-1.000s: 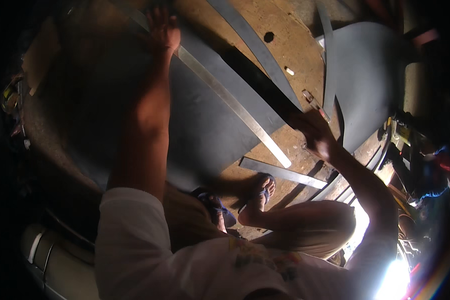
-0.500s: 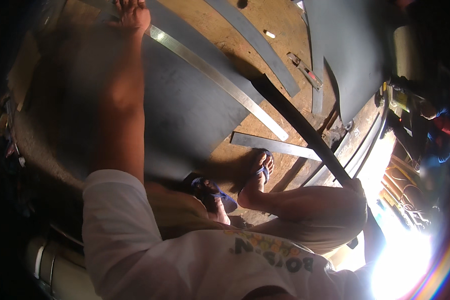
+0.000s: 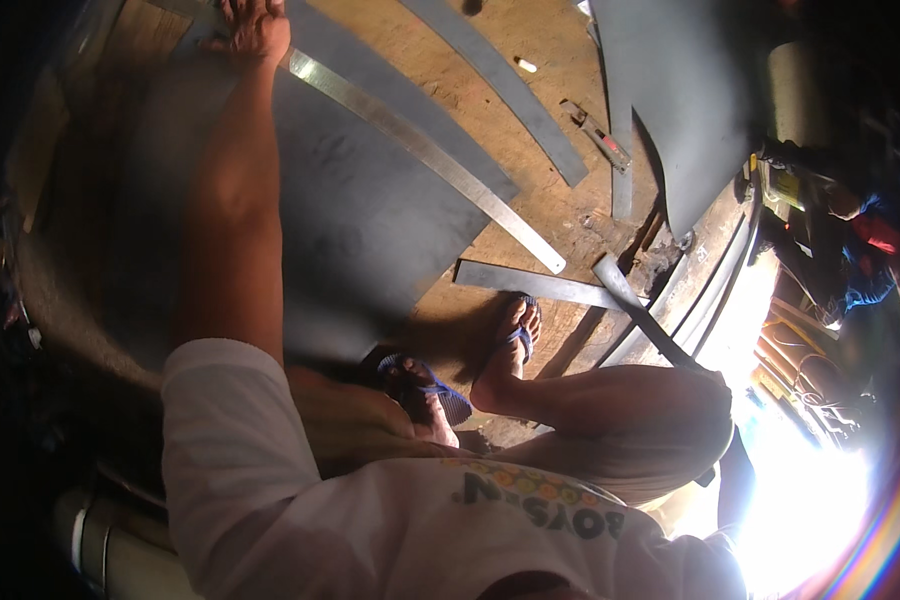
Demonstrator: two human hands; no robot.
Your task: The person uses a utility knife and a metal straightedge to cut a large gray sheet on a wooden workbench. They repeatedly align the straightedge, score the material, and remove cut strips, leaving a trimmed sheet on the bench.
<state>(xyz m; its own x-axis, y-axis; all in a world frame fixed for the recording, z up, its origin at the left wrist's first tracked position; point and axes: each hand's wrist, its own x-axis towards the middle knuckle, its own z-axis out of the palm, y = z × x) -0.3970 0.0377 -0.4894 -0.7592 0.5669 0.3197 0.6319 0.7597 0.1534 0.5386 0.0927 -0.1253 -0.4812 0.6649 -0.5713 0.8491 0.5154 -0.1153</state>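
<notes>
Brown floor (image 3: 570,218), grey sheet (image 3: 360,200) under straightedge (image 3: 425,152), lettered white shirt (image 3: 400,530)

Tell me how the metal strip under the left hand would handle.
The thin, shiny metal strip probably flexes springily along its length. Flat, lying mostly on the smooth-looking grey sheet, it seems unlikely to roll but may slide.

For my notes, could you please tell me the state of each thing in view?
Gray sheet: lying flat
Steel ruler: lying across the gray sheet
Left hand: open, on the steel ruler
Right hand: not visible
Cutter knife: lying, blade position unclear
Light strip: lying down
Dark strip: crossing the light strip's end
Small white piece: lying
Sandals: worn
</notes>
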